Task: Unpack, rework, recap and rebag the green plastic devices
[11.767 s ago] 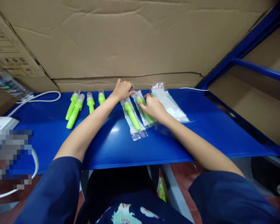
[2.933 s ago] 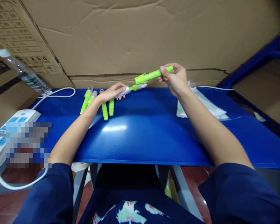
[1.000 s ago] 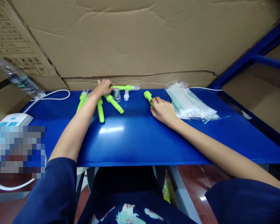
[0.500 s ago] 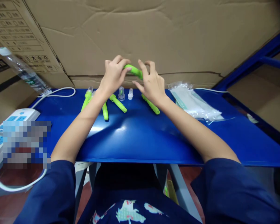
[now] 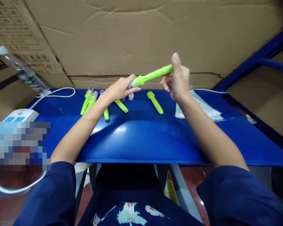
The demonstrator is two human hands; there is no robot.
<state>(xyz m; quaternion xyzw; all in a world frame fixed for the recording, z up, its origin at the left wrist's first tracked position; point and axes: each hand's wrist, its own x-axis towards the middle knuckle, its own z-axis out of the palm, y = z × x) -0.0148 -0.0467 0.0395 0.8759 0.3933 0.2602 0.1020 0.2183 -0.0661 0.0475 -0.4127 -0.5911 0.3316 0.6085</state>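
Note:
Both hands hold one bright green stick (image 5: 157, 74) with a clear end, raised above the blue table and tilted up to the right. My left hand (image 5: 119, 89) is closed around the clear end. At the other end, the thumb and curled fingers of my right hand (image 5: 180, 80) grip the tip. Below lies a loose green stick (image 5: 156, 103) with a wider head. A small clear cap (image 5: 131, 96) stands beside my left fingers, and another green stick (image 5: 121, 106) is partly hidden under that hand.
More green sticks with clear tops (image 5: 86, 102) lie on the blue table (image 5: 141, 138), left of centre. A plastic bag (image 5: 205, 108) is at right, partly behind my right forearm. A water bottle (image 5: 25, 73) leans at left near a power strip (image 5: 21, 117). Cardboard (image 5: 136, 40) stands behind.
The green stick has swung round and now shows its length, with its clear end in my left hand. My right hand has moved right, baring the loose stick; my left hand has dropped slightly.

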